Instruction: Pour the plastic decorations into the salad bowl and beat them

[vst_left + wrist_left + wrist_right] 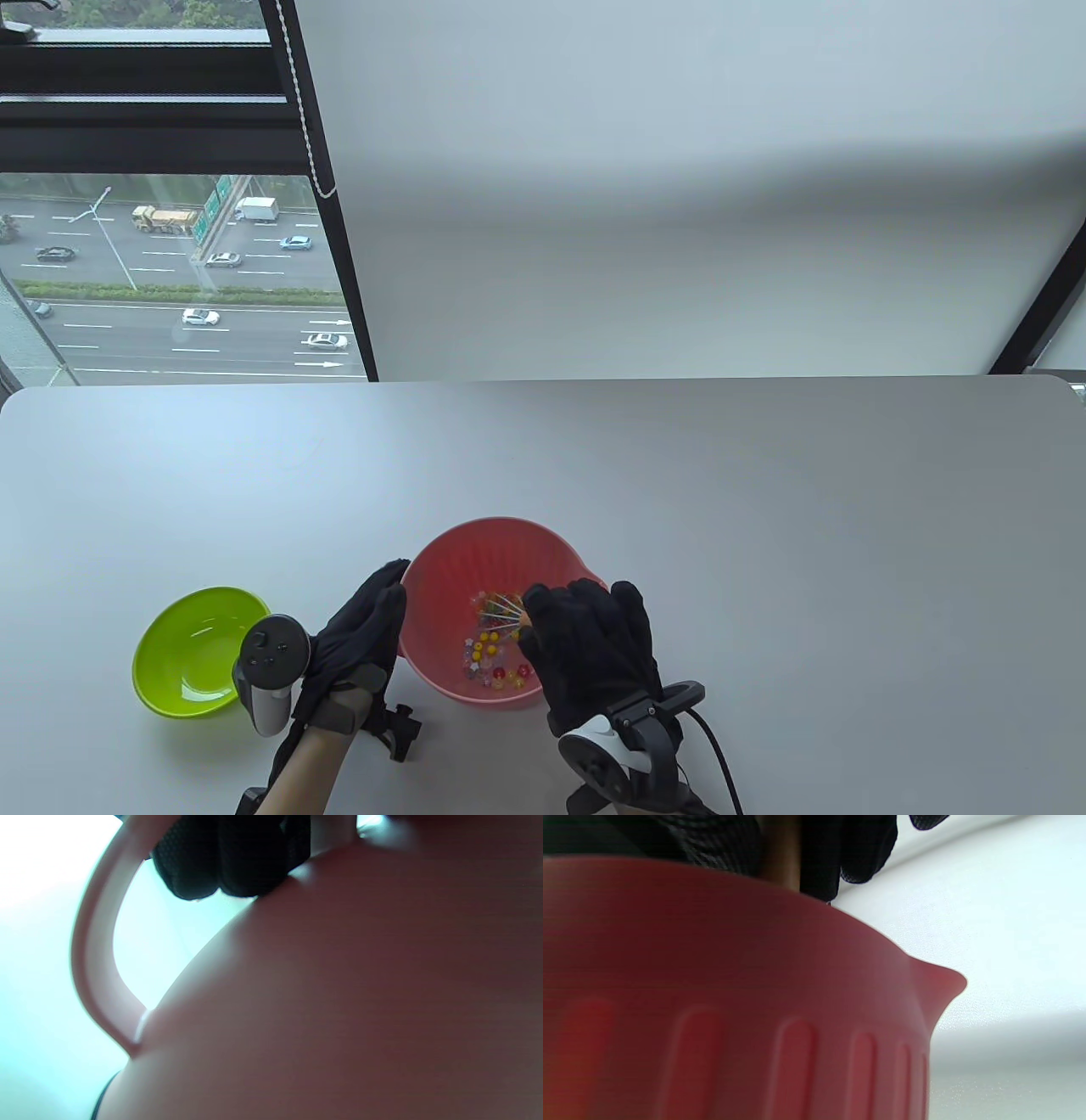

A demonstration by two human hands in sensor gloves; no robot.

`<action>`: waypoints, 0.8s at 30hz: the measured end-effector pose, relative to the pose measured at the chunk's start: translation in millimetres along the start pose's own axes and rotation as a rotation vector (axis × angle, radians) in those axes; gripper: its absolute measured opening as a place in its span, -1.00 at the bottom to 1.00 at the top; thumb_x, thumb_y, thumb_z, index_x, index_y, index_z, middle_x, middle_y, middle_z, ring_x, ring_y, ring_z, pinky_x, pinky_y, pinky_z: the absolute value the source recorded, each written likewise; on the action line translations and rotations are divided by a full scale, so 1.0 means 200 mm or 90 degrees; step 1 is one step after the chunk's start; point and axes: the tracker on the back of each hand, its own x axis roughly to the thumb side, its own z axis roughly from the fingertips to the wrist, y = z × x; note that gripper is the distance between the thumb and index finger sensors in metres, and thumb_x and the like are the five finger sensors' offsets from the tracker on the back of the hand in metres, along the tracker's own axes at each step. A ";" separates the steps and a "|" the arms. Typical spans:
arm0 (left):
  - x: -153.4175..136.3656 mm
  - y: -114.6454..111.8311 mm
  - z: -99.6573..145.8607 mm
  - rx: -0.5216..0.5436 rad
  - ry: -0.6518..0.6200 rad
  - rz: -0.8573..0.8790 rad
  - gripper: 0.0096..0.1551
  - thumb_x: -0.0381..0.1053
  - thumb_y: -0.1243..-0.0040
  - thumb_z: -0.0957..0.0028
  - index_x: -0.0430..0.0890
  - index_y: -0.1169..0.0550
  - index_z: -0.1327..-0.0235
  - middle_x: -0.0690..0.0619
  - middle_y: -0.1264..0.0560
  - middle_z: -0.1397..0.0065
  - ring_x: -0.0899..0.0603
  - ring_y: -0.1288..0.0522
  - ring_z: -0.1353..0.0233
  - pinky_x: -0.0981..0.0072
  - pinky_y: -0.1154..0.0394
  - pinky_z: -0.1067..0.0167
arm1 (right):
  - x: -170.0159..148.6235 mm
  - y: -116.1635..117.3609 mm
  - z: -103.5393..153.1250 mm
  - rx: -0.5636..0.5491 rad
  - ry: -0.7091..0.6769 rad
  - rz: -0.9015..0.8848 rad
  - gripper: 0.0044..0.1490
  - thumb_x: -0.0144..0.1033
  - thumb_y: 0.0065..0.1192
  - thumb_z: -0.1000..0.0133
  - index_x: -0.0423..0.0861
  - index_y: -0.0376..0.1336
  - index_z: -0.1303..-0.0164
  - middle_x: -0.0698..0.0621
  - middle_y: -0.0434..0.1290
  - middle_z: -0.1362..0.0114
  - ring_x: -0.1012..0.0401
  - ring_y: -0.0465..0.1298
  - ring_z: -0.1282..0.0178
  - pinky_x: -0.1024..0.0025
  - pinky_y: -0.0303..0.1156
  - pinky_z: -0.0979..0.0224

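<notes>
The pink salad bowl [475, 543] stands near the table's front edge with several small coloured plastic decorations [492, 664] on its bottom. My right hand [590, 649] reaches over the bowl's right rim and grips a whisk; its wires [502, 611] sit among the decorations. Its wooden handle [780, 853] shows between my gloved fingers [857, 853] above the bowl's ribbed wall [734, 984] and spout [941, 982]. My left hand [369, 624] lies with straight fingers against the bowl's left side. Its fingertips [229, 861] rest on the bowl's wall [339, 1005] by the loop handle [91, 955].
A lime-green bowl [170, 679] with nothing in it sits on the white table [764, 509] just left of my left hand. A window and a white wall lie behind the table's far edge.
</notes>
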 end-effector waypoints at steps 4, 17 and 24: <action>0.00 0.00 0.00 0.000 0.000 0.000 -0.22 0.43 0.13 -0.22 -0.06 -0.42 -0.48 0.00 -0.55 -0.11 -0.29 -0.49 -0.25 -0.29 -0.15 -0.47 | -0.01 -0.01 0.00 -0.003 0.003 0.002 -0.19 0.14 0.17 -0.28 0.28 -0.11 -0.65 0.24 0.37 -0.45 0.11 0.27 -0.55 -0.05 -0.03 -0.69; 0.00 0.00 0.00 0.000 0.000 0.000 -0.22 0.43 0.13 -0.22 -0.06 -0.42 -0.48 0.00 -0.55 -0.11 -0.29 -0.49 -0.25 -0.30 -0.15 -0.47 | -0.08 -0.06 -0.01 -0.037 0.045 -0.025 -0.27 0.14 -0.03 -0.32 0.23 -0.11 -0.67 0.22 0.40 -0.34 0.09 0.28 -0.50 -0.06 -0.05 -0.68; 0.00 0.00 0.00 0.000 0.000 0.000 -0.22 0.43 0.13 -0.22 -0.06 -0.42 -0.48 0.00 -0.55 -0.10 -0.29 -0.49 -0.25 -0.30 -0.15 -0.47 | -0.10 -0.05 -0.01 -0.030 0.092 -0.095 -0.28 0.16 -0.05 -0.31 0.21 -0.08 -0.66 0.22 0.43 -0.28 0.09 0.33 -0.45 -0.09 -0.01 -0.67</action>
